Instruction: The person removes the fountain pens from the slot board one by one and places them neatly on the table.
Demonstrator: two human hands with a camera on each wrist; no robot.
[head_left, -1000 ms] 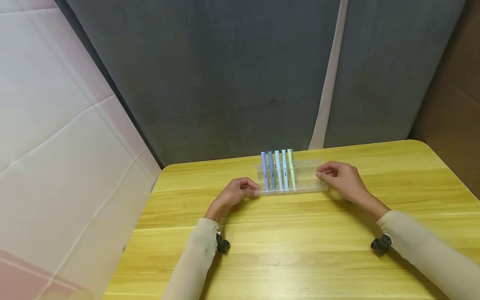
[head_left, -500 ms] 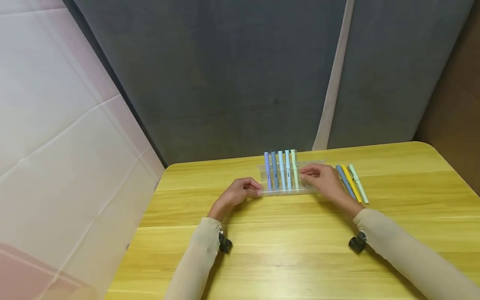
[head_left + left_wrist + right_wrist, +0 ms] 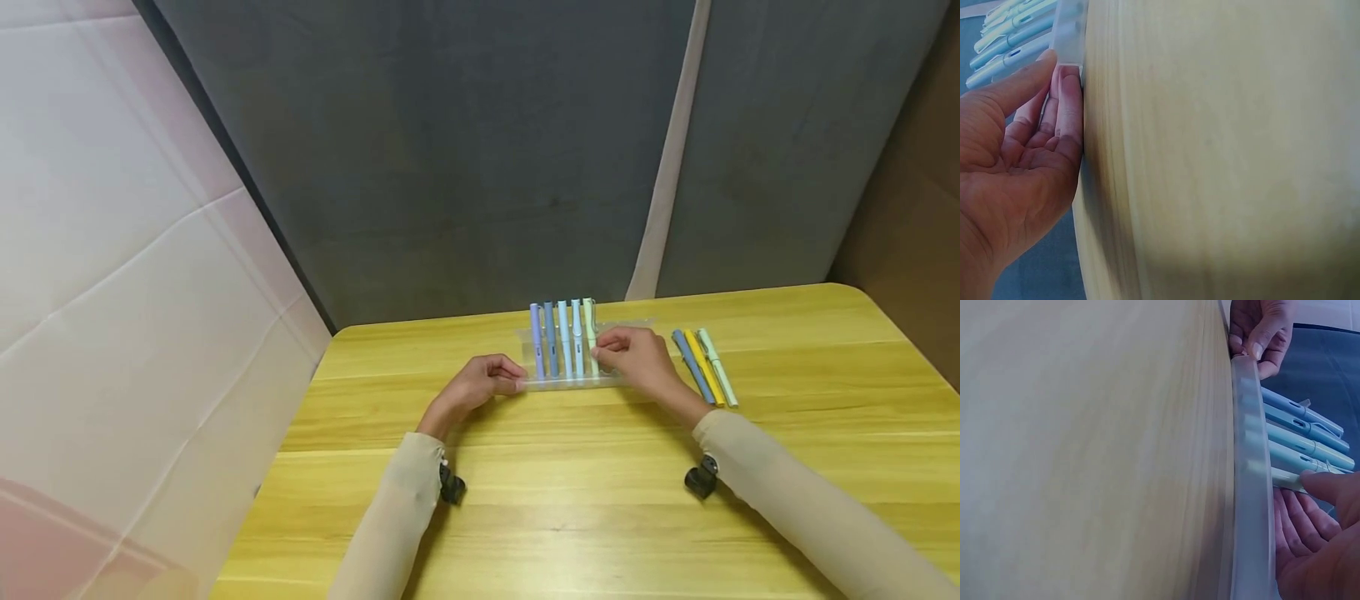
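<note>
The yellow desk [image 3: 600,500] has lots of bare wood near the front. By its back edge sits a clear pen rack [image 3: 570,382]. The left hand [image 3: 480,385] pinches its left end. The right hand [image 3: 633,358] pinches the pale green pen [image 3: 590,329]. Three loose pens [image 3: 703,367] lie just right.

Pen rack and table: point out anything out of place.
Three pens lie loose on the table, right of the clear rack holding five. The right hand touches the pale green pen; nothing looks spilled or broken.
</note>
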